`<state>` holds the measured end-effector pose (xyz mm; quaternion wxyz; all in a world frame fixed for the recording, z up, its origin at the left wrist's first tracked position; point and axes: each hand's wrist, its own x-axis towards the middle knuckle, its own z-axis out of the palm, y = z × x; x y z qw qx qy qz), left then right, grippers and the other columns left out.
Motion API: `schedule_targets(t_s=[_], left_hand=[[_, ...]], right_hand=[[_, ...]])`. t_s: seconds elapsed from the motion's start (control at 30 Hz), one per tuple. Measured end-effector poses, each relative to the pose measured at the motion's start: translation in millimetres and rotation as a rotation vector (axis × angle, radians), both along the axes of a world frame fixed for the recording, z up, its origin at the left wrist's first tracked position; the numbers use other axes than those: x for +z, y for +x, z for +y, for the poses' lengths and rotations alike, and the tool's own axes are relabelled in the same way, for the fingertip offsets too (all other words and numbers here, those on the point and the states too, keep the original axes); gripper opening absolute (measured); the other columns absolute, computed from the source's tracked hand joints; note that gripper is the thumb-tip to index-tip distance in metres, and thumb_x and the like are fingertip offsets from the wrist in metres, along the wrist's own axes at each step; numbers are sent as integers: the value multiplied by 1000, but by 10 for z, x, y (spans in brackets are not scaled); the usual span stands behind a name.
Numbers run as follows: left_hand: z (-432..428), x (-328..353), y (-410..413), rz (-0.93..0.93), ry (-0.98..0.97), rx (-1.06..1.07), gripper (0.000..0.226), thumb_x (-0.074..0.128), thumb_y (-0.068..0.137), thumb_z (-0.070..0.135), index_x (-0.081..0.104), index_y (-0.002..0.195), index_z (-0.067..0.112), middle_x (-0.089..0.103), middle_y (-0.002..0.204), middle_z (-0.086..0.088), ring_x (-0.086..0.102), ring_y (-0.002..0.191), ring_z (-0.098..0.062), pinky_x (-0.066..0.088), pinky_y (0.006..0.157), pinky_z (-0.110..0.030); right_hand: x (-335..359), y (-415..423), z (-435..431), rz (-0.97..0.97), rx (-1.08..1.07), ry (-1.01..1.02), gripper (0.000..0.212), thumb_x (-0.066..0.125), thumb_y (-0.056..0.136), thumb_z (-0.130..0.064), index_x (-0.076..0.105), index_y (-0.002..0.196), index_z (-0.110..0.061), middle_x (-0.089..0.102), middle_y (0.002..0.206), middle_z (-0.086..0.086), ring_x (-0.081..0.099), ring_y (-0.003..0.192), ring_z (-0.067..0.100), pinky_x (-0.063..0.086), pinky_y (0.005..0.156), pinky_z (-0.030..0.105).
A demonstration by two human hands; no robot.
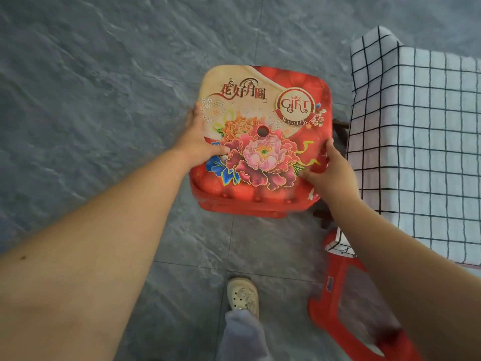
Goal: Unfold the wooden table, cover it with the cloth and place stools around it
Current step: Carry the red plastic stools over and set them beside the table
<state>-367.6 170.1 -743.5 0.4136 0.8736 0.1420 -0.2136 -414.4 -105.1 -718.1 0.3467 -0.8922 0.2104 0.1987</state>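
A red plastic stool with a printed flower seat and a small centre hole is in the middle of the head view, above the grey floor. My left hand grips its left edge and my right hand grips its right edge. To the right stands the table, draped in a white cloth with a black grid. A second red stool stands at the lower right beside the table, partly hidden by my right arm.
Grey stone-pattern floor tiles spread across the left and top. My foot in a cream clog is at the bottom centre. A dark table leg shows between the held stool and the cloth.
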Motion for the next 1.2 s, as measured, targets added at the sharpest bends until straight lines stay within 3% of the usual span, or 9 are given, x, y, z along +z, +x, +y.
schedule_targets(t_s=[0.1, 0.17, 0.23, 0.33, 0.43, 0.5, 0.6, 0.93, 1.2], left_hand=[[23, 12, -123, -46, 42, -13, 116, 78, 74, 35, -7, 151, 15, -8, 160, -4, 0, 146, -14, 6, 114, -26], [142, 22, -319, -85, 116, -40, 110, 66, 78, 56, -6, 151, 16, -8, 160, -4, -1, 146, -15, 8, 117, -34], [385, 57, -573, -98, 138, -11, 107, 47, 76, 73, -5, 151, 18, -7, 160, -3, -2, 146, -16, 9, 118, -45], [1010, 132, -1015, -156, 212, 34, 95, 39, 83, 71, -2, 151, 19, -6, 160, -3, 1, 146, -17, 12, 118, -46], [1841, 322, -1526, -275, 252, 178, 79, 40, 91, 59, 11, 151, 16, 7, 160, -6, 12, 145, -17, 19, 117, -42], [2443, 497, -1898, -357, 265, 274, 80, 41, 87, 60, 18, 150, 17, 16, 158, -9, 20, 144, -20, 24, 115, -40], [3496, 703, -2524, -396, 302, 374, 88, 40, 81, 65, 14, 151, 18, 13, 158, -13, 21, 143, -25, 25, 112, -38], [6991, 1254, -5571, -165, 600, 866, 82, 43, 82, 64, 32, 143, 10, 32, 150, -14, 35, 135, -31, 33, 108, -46], [7840, 1011, -7782, 57, 673, 1312, 86, 59, 82, 53, 23, 148, 10, 21, 155, -12, 22, 142, -27, 25, 112, -48]], right_hand=[[41, 11, 113, 19, 73, -121, 91, 71, 76, -19, 17, 149, -23, 36, 148, 6, 46, 127, 28, 43, 99, 43], [88, 6, 322, -100, 191, -305, 76, 61, 78, -14, 25, 145, -16, 25, 153, 14, 32, 136, 34, 33, 107, 50], [176, -51, 696, -282, 307, -340, 64, 55, 80, -14, 35, 141, -12, 32, 149, 13, 31, 136, 33, 28, 110, 49], [345, -236, 1535, -390, 504, -237, 54, 56, 86, -21, 42, 136, -5, 44, 140, 15, 38, 129, 33, 28, 108, 42], [468, -538, 2507, -413, 714, -203, 55, 57, 85, -26, 45, 132, -1, 51, 130, 18, 46, 120, 37, 32, 103, 40], [580, -794, 3183, -408, 800, -184, 54, 58, 86, -28, 46, 132, -1, 52, 127, 18, 48, 117, 37, 33, 101, 40], [773, -1283, 4344, -426, 905, -128, 53, 59, 88, -31, 46, 132, -5, 52, 129, 15, 46, 120, 33, 33, 102, 37], [1074, -3618, 8736, -438, 1454, 120, 58, 53, 91, -39, 38, 140, -11, 41, 143, 7, 36, 132, 27, 28, 109, 36], [949, -5384, 10425, -362, 1815, 233, 59, 52, 91, -38, 36, 140, -9, 39, 144, 7, 32, 134, 24, 23, 112, 33]])
